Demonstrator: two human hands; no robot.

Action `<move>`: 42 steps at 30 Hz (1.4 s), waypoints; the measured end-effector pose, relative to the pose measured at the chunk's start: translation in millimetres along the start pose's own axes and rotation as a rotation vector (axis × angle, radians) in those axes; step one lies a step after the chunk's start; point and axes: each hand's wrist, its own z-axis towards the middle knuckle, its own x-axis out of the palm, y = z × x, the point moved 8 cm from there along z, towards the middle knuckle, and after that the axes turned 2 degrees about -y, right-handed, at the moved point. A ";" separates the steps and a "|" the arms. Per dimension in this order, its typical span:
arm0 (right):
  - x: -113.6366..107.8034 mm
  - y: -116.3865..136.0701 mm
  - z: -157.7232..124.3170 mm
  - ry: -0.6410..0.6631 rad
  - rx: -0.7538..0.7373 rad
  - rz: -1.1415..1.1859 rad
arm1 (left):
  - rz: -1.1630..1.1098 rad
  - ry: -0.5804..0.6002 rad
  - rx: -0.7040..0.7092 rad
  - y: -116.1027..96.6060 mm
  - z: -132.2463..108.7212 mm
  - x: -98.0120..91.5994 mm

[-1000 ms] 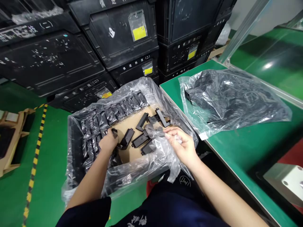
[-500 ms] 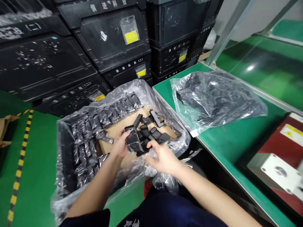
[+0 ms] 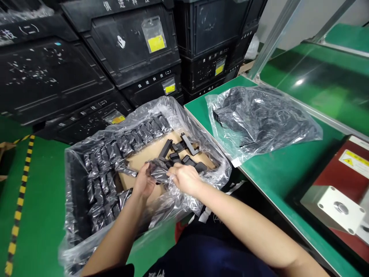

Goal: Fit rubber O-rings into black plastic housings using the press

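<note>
Two bare hands work over a plastic-lined crate (image 3: 72, 184). Between them, above the cardboard (image 3: 138, 159) in the crate's middle, is a black part (image 3: 157, 169) in clear wrap (image 3: 165, 176). The left hand (image 3: 145, 181) has its thumb and fingers clamped on the part's left end; the right hand (image 3: 186, 179) has its fingers bunched together, gripping the wrap at the other end. Just beyond the right hand, toward the crate's right edge, unwrapped black pieces (image 3: 189, 145) lie jumbled. Wrapped pieces (image 3: 106, 154) stand in rows along the crate's far and left edges. To the right, a green bench (image 3: 268, 173) carries a large clear bag (image 3: 268, 115) of dark items, one corner reaching the bench's left edge. Black boxes (image 3: 129, 54) are stacked beyond the crate's far edge.
</note>
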 end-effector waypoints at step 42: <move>-122.9 -82.8 -77.0 -0.800 0.148 0.369 | 0.554 0.034 0.820 -84.6 23.5 -12.1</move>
